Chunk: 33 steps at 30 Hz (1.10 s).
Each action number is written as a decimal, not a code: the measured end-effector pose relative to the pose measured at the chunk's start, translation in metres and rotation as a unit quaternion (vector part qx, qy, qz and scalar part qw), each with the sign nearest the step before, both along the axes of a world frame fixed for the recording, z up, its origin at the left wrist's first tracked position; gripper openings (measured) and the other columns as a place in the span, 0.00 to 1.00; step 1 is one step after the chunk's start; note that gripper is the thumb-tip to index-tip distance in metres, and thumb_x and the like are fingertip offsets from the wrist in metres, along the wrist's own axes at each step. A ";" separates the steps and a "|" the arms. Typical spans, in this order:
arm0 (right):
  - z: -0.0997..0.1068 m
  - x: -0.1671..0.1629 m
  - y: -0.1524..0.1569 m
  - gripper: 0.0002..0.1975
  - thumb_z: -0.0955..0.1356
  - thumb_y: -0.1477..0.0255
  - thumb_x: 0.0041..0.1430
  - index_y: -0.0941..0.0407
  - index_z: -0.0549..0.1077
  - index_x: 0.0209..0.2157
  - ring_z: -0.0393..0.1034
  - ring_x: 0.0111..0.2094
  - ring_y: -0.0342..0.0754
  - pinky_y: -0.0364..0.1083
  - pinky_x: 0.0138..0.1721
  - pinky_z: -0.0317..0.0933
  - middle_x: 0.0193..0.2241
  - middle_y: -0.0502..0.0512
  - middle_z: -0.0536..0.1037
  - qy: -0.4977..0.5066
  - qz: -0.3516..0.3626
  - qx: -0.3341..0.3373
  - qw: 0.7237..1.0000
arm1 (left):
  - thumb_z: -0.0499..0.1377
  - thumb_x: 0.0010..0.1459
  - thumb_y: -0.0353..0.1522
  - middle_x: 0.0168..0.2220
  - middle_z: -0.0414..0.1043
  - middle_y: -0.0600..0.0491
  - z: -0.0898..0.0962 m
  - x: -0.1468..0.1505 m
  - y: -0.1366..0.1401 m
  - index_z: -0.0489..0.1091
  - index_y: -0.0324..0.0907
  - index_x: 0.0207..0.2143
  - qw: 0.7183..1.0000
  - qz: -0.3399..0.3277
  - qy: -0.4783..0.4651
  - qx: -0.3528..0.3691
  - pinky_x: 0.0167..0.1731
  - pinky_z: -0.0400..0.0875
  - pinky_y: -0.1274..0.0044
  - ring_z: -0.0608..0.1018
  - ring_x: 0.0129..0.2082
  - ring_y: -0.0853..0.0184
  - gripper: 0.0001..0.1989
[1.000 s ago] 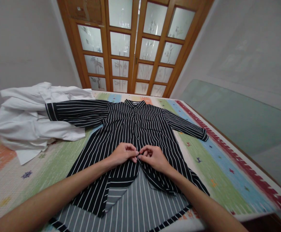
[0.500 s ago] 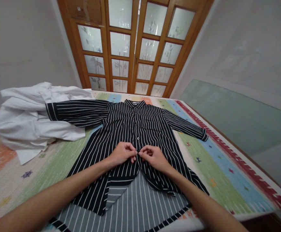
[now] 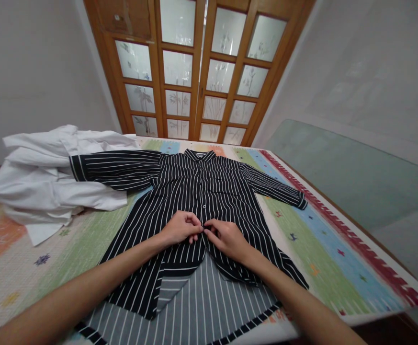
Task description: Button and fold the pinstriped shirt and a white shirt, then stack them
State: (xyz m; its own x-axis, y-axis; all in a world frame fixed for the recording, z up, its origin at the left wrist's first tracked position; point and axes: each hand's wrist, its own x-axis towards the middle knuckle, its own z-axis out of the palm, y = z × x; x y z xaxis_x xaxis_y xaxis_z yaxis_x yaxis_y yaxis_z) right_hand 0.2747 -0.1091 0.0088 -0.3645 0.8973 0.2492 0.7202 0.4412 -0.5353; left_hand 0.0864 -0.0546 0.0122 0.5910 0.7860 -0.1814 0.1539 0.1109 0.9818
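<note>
A black shirt with white stripes [image 3: 216, 187] lies front side up, its collar at the far end and its sleeves spread to both sides. My left hand [image 3: 184, 227] pinches the front placket low down, just below a visible light button [image 3: 204, 206]. From the other side my right hand [image 3: 226, 236] is closed on the same spot, its fingertips meeting those of the left. The fingers hide what exactly lies between them. Below my hands the front hem parts, and the grey striped inside of the back panel [image 3: 201, 311] shows.
Crumpled white cloth [image 3: 47, 177] lies at the left, partly under the shirt's sleeve cuff. A colourful patterned cover [image 3: 323, 239] spreads over the table. Wooden doors with glass panes [image 3: 197, 72] stand behind it. A pale green panel [image 3: 338, 163] leans on the right wall.
My right hand has shifted slightly left, and its fingertips now press against those of my left hand at the placket. The shirt lies much as before.
</note>
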 end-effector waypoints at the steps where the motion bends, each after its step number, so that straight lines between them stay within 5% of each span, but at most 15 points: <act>1: 0.000 0.000 0.000 0.10 0.63 0.69 0.63 0.56 0.74 0.42 0.70 0.28 0.45 0.43 0.33 0.59 0.27 0.51 0.76 -0.011 -0.004 0.005 1.000 | 0.64 0.49 0.34 0.16 0.69 0.59 0.001 -0.001 0.000 0.68 0.38 0.27 1.000 -0.004 0.007 0.008 0.18 0.64 0.82 0.70 0.14 0.75 0.09; 7: 0.002 -0.003 0.002 0.08 0.62 0.73 0.63 0.56 0.72 0.40 0.68 0.26 0.44 0.43 0.32 0.56 0.25 0.50 0.75 -0.019 -0.026 0.013 0.999 | 0.61 0.52 0.33 0.22 0.71 0.58 0.013 -0.013 -0.007 0.70 0.39 0.30 0.987 -0.034 0.082 0.135 0.24 0.67 0.80 0.73 0.20 0.73 0.06; 11: 0.023 -0.003 -0.007 0.09 0.66 0.68 0.61 0.56 0.71 0.28 0.63 0.21 0.41 0.43 0.27 0.52 0.20 0.48 0.70 0.000 -0.025 -0.020 0.999 | 0.61 0.51 0.30 0.25 0.72 0.57 0.023 -0.028 -0.023 0.73 0.41 0.28 0.933 -0.101 0.163 0.303 0.28 0.64 0.79 0.72 0.24 0.72 0.02; 14: 0.040 -0.002 -0.020 0.17 0.70 0.62 0.55 0.56 0.68 0.19 0.58 0.19 0.40 0.43 0.24 0.47 0.16 0.47 0.67 -0.071 0.049 -0.090 0.992 | 0.62 0.51 0.30 0.26 0.72 0.56 0.029 -0.038 -0.039 0.73 0.41 0.29 0.893 -0.169 0.207 0.362 0.28 0.61 0.79 0.71 0.25 0.71 0.02; 17: 0.048 -0.004 -0.033 0.12 0.72 0.67 0.50 0.56 0.69 0.20 0.57 0.20 0.40 0.42 0.24 0.45 0.17 0.46 0.67 -0.133 0.116 -0.121 0.977 | 0.65 0.51 0.35 0.28 0.72 0.56 0.031 -0.041 -0.050 0.73 0.42 0.33 0.873 -0.201 0.237 0.377 0.29 0.60 0.78 0.72 0.28 0.69 0.08; 22: 0.043 -0.008 -0.035 0.04 0.66 0.79 0.50 0.58 0.71 0.24 0.59 0.22 0.39 0.41 0.26 0.48 0.19 0.45 0.67 -0.079 0.082 -0.140 0.984 | 0.66 0.51 0.41 0.31 0.74 0.54 0.029 -0.034 -0.056 0.73 0.41 0.37 0.863 -0.204 0.257 0.385 0.31 0.62 0.76 0.73 0.30 0.66 0.16; 28: 0.036 -0.005 -0.030 0.05 0.65 0.76 0.55 0.58 0.72 0.29 0.59 0.22 0.39 0.39 0.24 0.51 0.20 0.45 0.68 0.117 0.060 -0.226 0.965 | 0.63 0.56 0.33 0.33 0.74 0.51 0.022 -0.024 -0.059 0.74 0.40 0.35 0.849 -0.191 0.251 0.424 0.34 0.64 0.75 0.74 0.33 0.65 0.06; 33: 0.026 -0.007 -0.031 0.06 0.66 0.72 0.57 0.58 0.73 0.28 0.56 0.21 0.38 0.39 0.23 0.49 0.19 0.44 0.66 0.162 0.064 -0.263 0.949 | 0.61 0.55 0.29 0.32 0.73 0.52 0.017 -0.022 -0.061 0.74 0.39 0.32 0.867 -0.173 0.231 0.405 0.35 0.65 0.76 0.74 0.33 0.66 0.03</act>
